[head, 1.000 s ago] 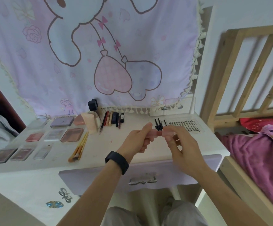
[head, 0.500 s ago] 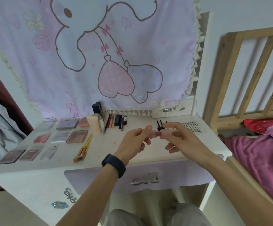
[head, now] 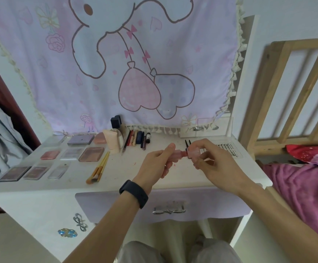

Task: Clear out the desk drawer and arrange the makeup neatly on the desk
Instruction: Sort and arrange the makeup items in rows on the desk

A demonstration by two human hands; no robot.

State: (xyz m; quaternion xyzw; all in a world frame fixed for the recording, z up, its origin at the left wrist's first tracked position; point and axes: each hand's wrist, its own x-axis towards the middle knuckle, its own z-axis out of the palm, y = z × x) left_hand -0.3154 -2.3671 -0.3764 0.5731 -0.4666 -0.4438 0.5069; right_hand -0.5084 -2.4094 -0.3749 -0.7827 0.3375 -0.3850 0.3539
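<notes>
Starting closest to us, we are looking at one drawer [head: 211,205], sitting pushed in under the desk [head: 127,168], so we cannot tell whether anything is left inside.

Just above it we are holding one pink tube [head: 180,155] in the air over the middle of the desk. The left hand [head: 155,164], with a dark band [head: 134,193] on its wrist, is wrapping its fingers round the body. The right hand [head: 214,160] is pinching the cap end. Whether that cap is going on or coming off, we cannot tell.

We are judging the job as well along. Most of the makeup is lying in order, and this tube is the one piece not yet set down.

Moving outward and counting, we are finding a bundle of brushes [head: 98,168] to the left of the hands. There are three or four, lying too close together to separate. Beyond them, flat cases [head: 91,154] are lying in three rows of three, nine in all, though the far-left one is looking faint.

Along the back edge we are counting six or seven pencils and sticks [head: 136,140] side by side, one bottle [head: 117,136] with a black cap, and one peach tube [head: 110,143] leaning beside it. Behind the pink tube two thin black sticks [head: 187,143] are showing. One white dotted sheet [head: 229,148] is lying on the right, partly hidden by the right hand.
</notes>
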